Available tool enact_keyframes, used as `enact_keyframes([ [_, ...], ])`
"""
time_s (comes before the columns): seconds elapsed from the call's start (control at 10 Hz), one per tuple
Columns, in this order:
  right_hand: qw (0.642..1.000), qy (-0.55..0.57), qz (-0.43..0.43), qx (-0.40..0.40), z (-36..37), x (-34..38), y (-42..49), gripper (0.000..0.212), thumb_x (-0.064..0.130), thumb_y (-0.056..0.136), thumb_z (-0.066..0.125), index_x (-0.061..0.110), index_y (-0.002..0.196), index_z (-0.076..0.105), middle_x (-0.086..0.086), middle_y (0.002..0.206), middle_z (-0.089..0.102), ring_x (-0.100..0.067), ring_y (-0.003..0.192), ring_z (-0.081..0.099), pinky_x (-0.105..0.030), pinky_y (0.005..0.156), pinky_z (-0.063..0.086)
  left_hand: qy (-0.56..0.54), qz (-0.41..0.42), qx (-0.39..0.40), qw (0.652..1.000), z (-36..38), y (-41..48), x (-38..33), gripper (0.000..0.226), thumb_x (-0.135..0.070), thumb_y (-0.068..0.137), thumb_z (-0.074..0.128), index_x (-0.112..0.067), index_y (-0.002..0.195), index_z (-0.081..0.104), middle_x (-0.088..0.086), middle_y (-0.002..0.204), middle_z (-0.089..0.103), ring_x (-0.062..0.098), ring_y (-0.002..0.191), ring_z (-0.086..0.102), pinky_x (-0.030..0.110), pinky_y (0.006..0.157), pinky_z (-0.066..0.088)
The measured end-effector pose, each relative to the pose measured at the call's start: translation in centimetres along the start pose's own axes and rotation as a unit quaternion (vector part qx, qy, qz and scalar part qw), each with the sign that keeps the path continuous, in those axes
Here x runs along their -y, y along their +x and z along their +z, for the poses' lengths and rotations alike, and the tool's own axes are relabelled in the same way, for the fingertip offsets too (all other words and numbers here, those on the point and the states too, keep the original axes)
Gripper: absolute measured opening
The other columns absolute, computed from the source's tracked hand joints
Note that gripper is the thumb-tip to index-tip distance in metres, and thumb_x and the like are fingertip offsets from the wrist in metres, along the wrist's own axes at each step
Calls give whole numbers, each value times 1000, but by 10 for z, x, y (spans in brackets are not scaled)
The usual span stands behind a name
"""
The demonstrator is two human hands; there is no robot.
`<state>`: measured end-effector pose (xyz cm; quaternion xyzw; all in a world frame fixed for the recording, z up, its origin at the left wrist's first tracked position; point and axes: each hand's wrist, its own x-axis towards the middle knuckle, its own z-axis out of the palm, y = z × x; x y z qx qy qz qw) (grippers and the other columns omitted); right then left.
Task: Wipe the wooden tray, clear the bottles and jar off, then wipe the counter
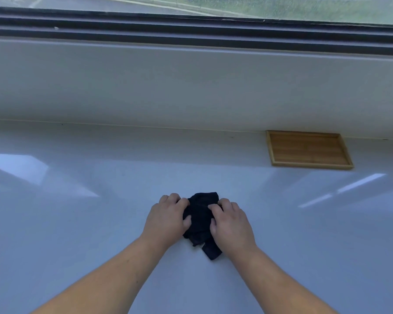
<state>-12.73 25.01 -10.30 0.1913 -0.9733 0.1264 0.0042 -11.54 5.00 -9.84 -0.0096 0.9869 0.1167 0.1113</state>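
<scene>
A crumpled dark cloth (200, 219) lies on the glossy white counter (77, 223), near the middle. My left hand (167, 217) presses on its left side and my right hand (232, 223) on its right side, fingers curled over the fabric. A loose end of the cloth sticks out toward me between my wrists. The wooden tray (309, 149) rests flat at the back right against the wall, with nothing on it. No bottles or jar are in view.
A pale wall ledge (191, 82) rises behind the counter, under a dark window frame (191, 30). Window light reflects in bright patches on the counter at left and right.
</scene>
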Motion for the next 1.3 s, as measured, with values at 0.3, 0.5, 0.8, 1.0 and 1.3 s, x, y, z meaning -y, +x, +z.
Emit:
enact_keyframes([
  [0.3, 999, 26, 29, 23, -24, 5, 10, 49, 44, 92, 60, 20, 135, 60, -10, 139, 59, -36, 135, 48, -48, 109, 45, 5, 2, -27, 1000, -14, 0, -6, 65, -66, 93, 43, -27, 145, 47, -2, 155, 44, 23, 138, 41, 37, 106, 41],
  [0.5, 996, 36, 26, 74, -59, 5, 29, 75, 70, 96, 16, 34, 162, 14, 1, 172, 12, -25, 158, -4, -45, 127, -1, -26, 1, -62, 998, -50, 2, -16, 89, -85, 86, 16, -34, 156, 32, -4, 168, 23, 21, 153, 20, 42, 123, 19],
  [0.8, 1000, 10, 2, 2, -128, 6, 56, 84, 81, 91, 4, 39, 163, 6, 3, 173, 4, -22, 157, -12, -48, 126, -4, 7, 15, -129, 991, -120, 9, -31, 91, -90, 83, 5, -43, 161, 7, -11, 171, 0, 16, 156, -4, 46, 125, -3],
  [1.0, 999, -7, -16, -44, -184, 14, 78, 81, 81, 94, 11, 39, 163, 7, 1, 173, 7, -23, 157, -13, -49, 125, -10, 11, 24, -178, 984, -181, 14, -43, 93, -93, 83, 6, -43, 161, 8, -10, 171, 0, 17, 157, -5, 50, 125, -5],
  [1.3, 991, -28, -43, -122, -280, 35, 102, 86, 86, 91, 15, 39, 163, 4, -1, 173, 3, -25, 157, -17, -52, 124, -11, 18, 38, -255, 966, -279, 8, -63, 95, -95, 82, 12, -43, 161, 11, -8, 172, 2, 18, 157, -4, 54, 124, -4],
])
